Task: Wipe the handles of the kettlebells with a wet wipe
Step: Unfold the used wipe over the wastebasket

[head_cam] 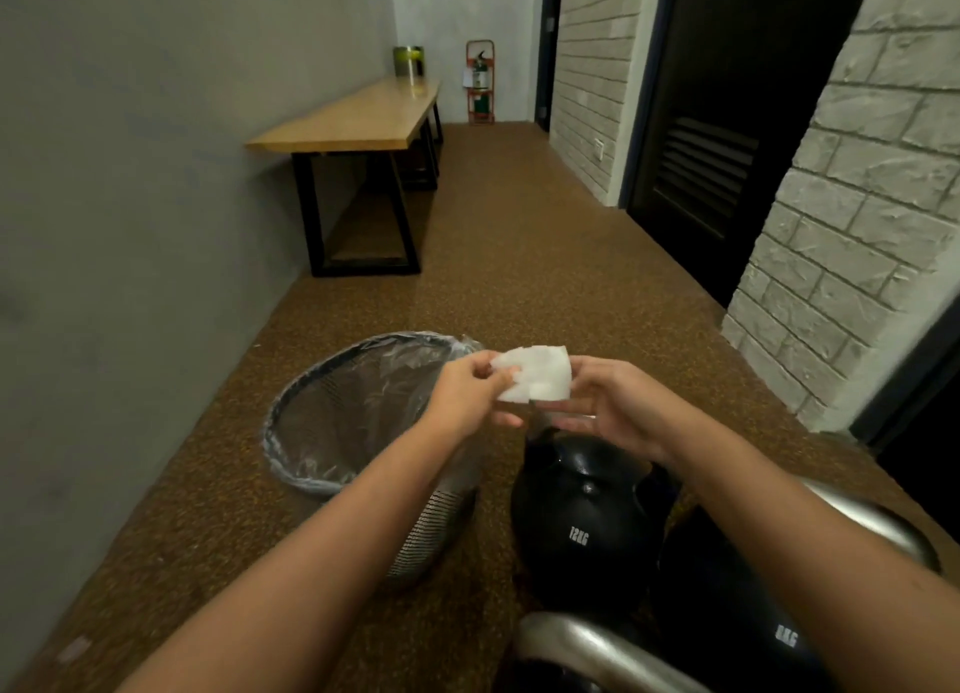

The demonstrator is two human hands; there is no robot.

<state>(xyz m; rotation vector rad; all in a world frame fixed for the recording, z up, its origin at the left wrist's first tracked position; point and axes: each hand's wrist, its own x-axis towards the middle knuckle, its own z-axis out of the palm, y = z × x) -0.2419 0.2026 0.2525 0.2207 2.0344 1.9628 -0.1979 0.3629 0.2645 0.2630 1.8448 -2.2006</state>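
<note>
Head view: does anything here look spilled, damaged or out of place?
Nothing stands out. Both hands, left and right, hold the wipe above the 12KG kettlebell; the lined bin stands upright beside it.

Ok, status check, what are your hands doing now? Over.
Left hand and right hand both pinch the wet wipe, unfolding it. 12 kg kettlebell below, untouched. Lined wastebasket beside it, not blocking.
</note>
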